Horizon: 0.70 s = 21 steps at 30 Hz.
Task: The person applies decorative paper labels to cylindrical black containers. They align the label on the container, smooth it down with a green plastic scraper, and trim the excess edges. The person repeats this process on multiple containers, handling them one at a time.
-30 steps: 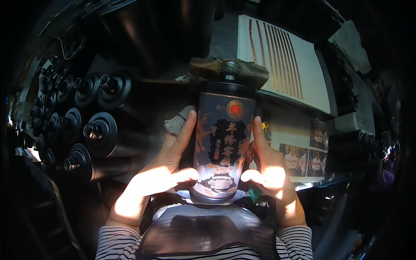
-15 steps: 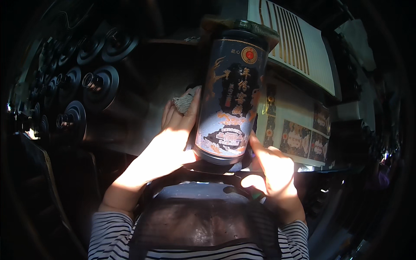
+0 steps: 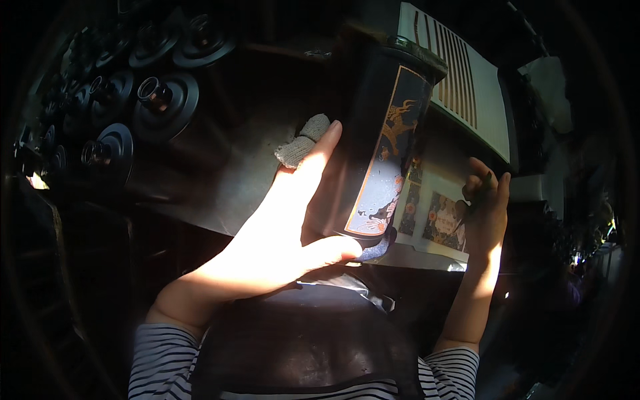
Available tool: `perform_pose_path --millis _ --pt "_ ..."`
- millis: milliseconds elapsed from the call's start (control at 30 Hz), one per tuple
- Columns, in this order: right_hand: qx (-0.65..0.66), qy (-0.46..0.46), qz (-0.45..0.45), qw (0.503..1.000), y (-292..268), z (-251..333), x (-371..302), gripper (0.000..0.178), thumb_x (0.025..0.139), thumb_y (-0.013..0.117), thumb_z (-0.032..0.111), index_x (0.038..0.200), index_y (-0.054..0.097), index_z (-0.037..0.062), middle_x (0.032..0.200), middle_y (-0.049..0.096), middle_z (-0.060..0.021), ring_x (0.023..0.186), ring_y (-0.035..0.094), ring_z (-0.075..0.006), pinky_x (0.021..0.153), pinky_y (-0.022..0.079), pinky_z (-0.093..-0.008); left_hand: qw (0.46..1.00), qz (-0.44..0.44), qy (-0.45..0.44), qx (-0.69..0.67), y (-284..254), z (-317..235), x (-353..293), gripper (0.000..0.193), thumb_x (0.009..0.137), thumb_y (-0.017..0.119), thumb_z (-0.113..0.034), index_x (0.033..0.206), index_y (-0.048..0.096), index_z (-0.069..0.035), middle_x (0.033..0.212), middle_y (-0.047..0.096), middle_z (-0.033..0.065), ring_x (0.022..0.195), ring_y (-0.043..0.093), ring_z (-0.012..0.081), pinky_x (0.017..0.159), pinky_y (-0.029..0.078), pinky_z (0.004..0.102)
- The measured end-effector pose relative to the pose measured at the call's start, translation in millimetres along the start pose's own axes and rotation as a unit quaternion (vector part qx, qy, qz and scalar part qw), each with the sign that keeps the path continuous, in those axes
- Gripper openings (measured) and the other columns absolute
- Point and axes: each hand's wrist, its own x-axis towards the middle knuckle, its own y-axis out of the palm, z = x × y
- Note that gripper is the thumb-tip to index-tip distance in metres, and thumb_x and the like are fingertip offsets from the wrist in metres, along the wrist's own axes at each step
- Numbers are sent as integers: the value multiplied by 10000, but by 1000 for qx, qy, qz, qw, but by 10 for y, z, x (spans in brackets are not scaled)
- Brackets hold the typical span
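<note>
A dark cylindrical bottle (image 3: 360,153) leans with its top away from me and to the right. A blue-grey label (image 3: 393,160) with an orange border and gold and orange drawing covers its right side. My left hand (image 3: 280,220) is wrapped round the bottle's left side and base, thumb near the bottom rim. Grey knit finger covers (image 3: 303,143) sit on some of its fingers. My right hand (image 3: 487,207) is off the bottle, raised over the printed label sheets to the right. Its fingers are bent but apart from the thumb, partly in shadow, with nothing plainly held.
Several dark bottles with round shoulders and clear necks (image 3: 157,97) stand at the left. A white sheet with brown strips (image 3: 460,73) lies at the far right. Below it are printed labels on a pale backing (image 3: 443,223). A dark apron (image 3: 313,340) covers my lap.
The bottle has turned, so its front lettering no longer shows and the label's bordered edge does. My right hand has let go and moved right and upward. My left hand has shifted right.
</note>
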Motion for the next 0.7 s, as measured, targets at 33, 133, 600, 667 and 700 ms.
perform_pose_path --millis 33,133,600,667,700 --pt "-81 -59 -10 995 105 55 -25 437 937 433 343 1184 495 -12 987 559 -69 917 523 -86 754 451 -253 1000 -10 -13 -27 47 20 17 1002 728 712 -428 1421 119 -13 1377 263 292 1259 323 389 1059 214 471" --pt "-235 -207 138 940 432 347 -277 469 752 683 81 1180 511 -5 1059 579 -93 980 562 -149 884 440 -293 1000 -4 -27 -8 58 8 6 937 758 703 -277 1435 91 -64 1466 140 172 1358 167 303 1092 189 418" --pt "-531 -562 306 556 1083 416 -381 311 700 662 -35 1000 630 38 834 654 -59 684 641 -141 701 536 -259 993 41 -103 50 -197 137 -146 984 658 751 -327 1414 187 -46 1447 208 166 1274 227 369 1057 199 469" --pt "-501 -530 199 655 1352 590 34 316 709 651 -72 1015 615 2 881 651 -91 720 644 -143 711 537 -244 992 30 -89 80 -139 150 -137 981 642 766 -315 1404 210 -46 1439 223 165 1263 246 367 1054 209 459" --pt "-458 -544 133 690 1414 629 270 318 711 648 -89 1017 608 -14 898 649 -109 742 646 -148 714 537 -239 991 2 -43 130 -112 106 -154 984 632 780 -314 1394 221 -40 1427 232 184 1251 267 373 1039 234 460"
